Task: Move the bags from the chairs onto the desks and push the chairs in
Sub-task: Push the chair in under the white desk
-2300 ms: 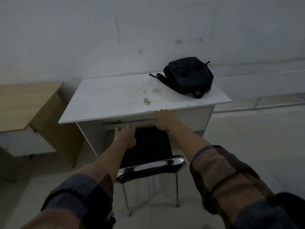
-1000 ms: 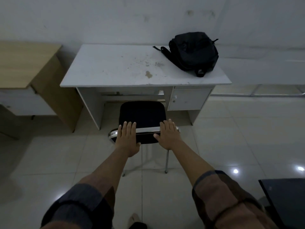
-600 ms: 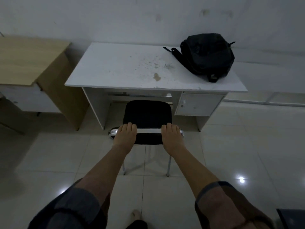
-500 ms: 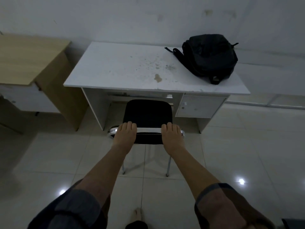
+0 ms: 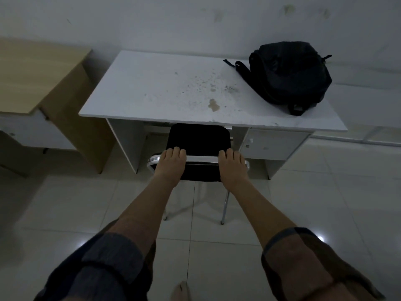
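Left hand (image 5: 170, 165): fingers curled over the chrome top bar of the chair back, gripping it near its left end.
Right hand (image 5: 231, 166): clamped the same way on the bar near its right end; the two hands sit well apart.
Chair (image 5: 198, 140): at 12 o'clock from the person, black seat partly under the front edge of the white desk, in the knee gap; its chrome back legs stand on the tiled floor outside the desk.
White desk (image 5: 165, 92): against the wall at 12 o'clock, top stained and speckled near the middle.
Bag (image 5: 289, 72): black backpack lying on the desk top at about 1 o'clock, near the right rear corner, one strap trailing left across the surface.
Drawer unit (image 5: 274, 144): under the desk's right side, just beside the chair seat at 1 o'clock.
Desk side panel (image 5: 123, 142): left of the chair, bounding the gap.
Wooden desk (image 5: 36, 74): at 10 o'clock, near the white desk.
Bare foot (image 5: 180, 292): at 6 o'clock on the tiles.
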